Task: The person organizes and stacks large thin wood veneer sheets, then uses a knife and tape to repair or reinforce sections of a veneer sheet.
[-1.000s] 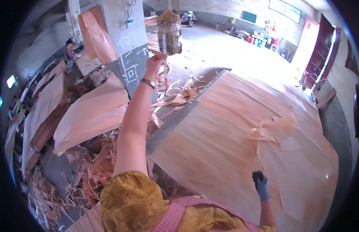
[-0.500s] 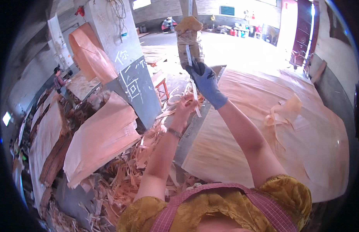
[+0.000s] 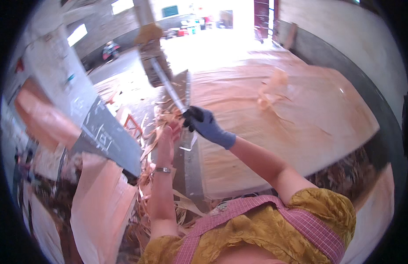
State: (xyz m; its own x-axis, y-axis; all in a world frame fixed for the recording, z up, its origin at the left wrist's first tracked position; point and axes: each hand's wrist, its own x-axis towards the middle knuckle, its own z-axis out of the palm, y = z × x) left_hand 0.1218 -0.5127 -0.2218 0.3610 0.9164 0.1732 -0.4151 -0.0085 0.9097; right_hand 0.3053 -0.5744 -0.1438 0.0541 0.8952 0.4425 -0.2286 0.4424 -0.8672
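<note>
My right hand (image 3: 207,125), in a blue-grey glove with dark fingers, is closed around a long white strip (image 3: 171,90). Taut, the strip runs from my grip up to a post with a brown wrapped bundle (image 3: 154,66). A short loose tail of it hangs below the glove. Just left of the glove is my bare left hand (image 3: 169,134), palm up with fingers partly apart and slightly blurred; nothing shows in it. Beneath the right forearm lies a wide sheet of pale wood veneer (image 3: 256,163) on a stack.
A torn veneer scrap (image 3: 272,90) rests on the sheet. Along the stack's left side runs a grey edge (image 3: 193,176). Veneer shreds (image 3: 144,176) litter the floor. A grey-and-white pillar (image 3: 109,136) and leaning veneer sheets (image 3: 100,198) stand at left. Another person (image 3: 23,167) is far left.
My view has swung to the right. The gloved hand has moved down and away from the bundle, with the white strip stretched between. My left hand stays close beside it.
</note>
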